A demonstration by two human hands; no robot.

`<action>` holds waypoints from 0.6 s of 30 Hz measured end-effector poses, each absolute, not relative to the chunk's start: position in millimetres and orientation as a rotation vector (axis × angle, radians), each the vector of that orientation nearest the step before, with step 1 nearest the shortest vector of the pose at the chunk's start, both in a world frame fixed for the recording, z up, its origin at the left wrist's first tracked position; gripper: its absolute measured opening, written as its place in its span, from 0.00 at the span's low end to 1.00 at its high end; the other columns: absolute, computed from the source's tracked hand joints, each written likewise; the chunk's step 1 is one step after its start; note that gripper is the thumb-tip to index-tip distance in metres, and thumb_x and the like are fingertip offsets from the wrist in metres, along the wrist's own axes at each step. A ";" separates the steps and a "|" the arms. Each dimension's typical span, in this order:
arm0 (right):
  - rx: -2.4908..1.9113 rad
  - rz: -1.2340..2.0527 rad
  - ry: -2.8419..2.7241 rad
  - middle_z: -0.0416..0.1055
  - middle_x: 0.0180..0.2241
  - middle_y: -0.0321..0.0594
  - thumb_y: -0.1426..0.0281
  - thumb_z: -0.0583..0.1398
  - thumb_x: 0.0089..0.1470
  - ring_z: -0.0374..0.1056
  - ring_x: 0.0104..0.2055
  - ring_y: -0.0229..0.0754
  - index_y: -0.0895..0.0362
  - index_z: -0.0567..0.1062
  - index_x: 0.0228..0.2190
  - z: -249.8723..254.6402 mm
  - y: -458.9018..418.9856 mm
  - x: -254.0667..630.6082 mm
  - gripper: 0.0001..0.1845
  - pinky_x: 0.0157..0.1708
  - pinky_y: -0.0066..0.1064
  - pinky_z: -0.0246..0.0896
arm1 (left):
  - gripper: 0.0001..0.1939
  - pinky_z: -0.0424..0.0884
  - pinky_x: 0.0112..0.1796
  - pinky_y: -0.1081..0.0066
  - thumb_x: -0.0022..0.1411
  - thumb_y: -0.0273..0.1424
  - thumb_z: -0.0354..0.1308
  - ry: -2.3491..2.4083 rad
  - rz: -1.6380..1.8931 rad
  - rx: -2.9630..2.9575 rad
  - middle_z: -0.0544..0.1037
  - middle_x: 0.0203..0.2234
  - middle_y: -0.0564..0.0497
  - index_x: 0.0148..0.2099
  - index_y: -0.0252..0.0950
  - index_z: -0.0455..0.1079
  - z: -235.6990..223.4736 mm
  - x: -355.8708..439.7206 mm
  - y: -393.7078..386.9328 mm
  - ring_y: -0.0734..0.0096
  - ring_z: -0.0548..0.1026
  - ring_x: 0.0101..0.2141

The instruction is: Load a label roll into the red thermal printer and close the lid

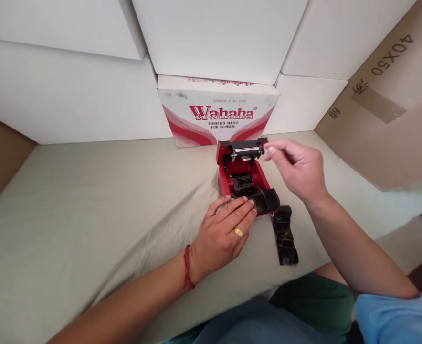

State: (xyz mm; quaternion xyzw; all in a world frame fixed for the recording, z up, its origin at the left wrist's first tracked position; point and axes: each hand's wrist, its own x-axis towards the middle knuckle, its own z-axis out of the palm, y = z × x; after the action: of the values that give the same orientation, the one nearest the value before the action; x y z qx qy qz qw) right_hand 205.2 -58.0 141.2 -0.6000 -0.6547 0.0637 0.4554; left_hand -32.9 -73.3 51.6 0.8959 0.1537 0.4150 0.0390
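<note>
Blue sleeve [393,317] nearest; red case [224,183] unclosed; I see left hand [222,235] flat, fingers together; right hand [300,169] pinched by roller [247,152], hold unclear.

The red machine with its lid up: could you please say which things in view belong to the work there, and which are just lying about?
In use:
red machine, under the left hand
raised lid, by the right hand
black film inside
black strip outside, probably

Lying about:
Wahaha box
brown carton
white boxes
</note>
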 end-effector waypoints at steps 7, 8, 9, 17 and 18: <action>-1.410 0.060 -1.792 0.82 0.60 0.46 0.49 0.56 0.75 0.76 0.65 0.49 0.53 0.82 0.59 129.5 -32.1 213.7 0.28 0.69 0.48 0.69 | 0.15 0.70 0.59 0.58 0.73 0.21 0.60 0.460 1.322 2.803 0.89 0.54 0.47 0.59 0.35 0.76 56.5 -32.4 -74.5 0.61 0.85 0.53; -1.395 0.056 -1.822 0.84 0.58 0.45 0.50 0.55 0.76 0.77 0.65 0.48 0.53 0.84 0.55 128.8 -33.7 212.1 0.26 0.70 0.48 0.67 | 0.15 0.70 0.59 0.58 0.73 0.21 0.60 0.454 1.322 2.809 0.89 0.54 0.47 0.58 0.35 0.76 56.9 -32.3 -74.7 0.62 0.85 0.53; -1.381 0.045 -1.832 0.85 0.56 0.44 0.52 0.55 0.77 0.77 0.63 0.47 0.53 0.85 0.52 128.5 -37.4 210.5 0.25 0.70 0.47 0.68 | 0.15 0.69 0.58 0.58 0.73 0.21 0.60 0.451 1.323 2.813 0.89 0.54 0.47 0.58 0.35 0.76 57.2 -32.3 -74.9 0.62 0.85 0.53; -1.409 -0.073 -1.986 0.85 0.55 0.46 0.63 0.56 0.77 0.82 0.58 0.46 0.55 0.85 0.54 120.5 -90.1 205.4 0.19 0.62 0.44 0.75 | 0.15 0.69 0.58 0.58 0.72 0.20 0.60 0.444 1.309 2.813 0.89 0.53 0.46 0.58 0.33 0.76 61.3 -32.6 -75.5 0.60 0.85 0.53; -1.430 -0.068 -2.016 0.85 0.57 0.47 0.63 0.56 0.77 0.81 0.60 0.47 0.56 0.84 0.55 117.1 -95.7 205.2 0.19 0.63 0.45 0.74 | 0.15 0.69 0.59 0.58 0.72 0.20 0.60 0.439 1.304 2.813 0.89 0.53 0.46 0.58 0.33 0.76 61.6 -32.8 -75.6 0.60 0.85 0.53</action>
State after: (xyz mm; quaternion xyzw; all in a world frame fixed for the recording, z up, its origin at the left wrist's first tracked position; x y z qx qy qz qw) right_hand 205.2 -95.7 117.1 -0.5463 -0.7701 -0.0261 0.3283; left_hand -32.8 -75.6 61.6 0.8983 0.1402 0.4164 0.0050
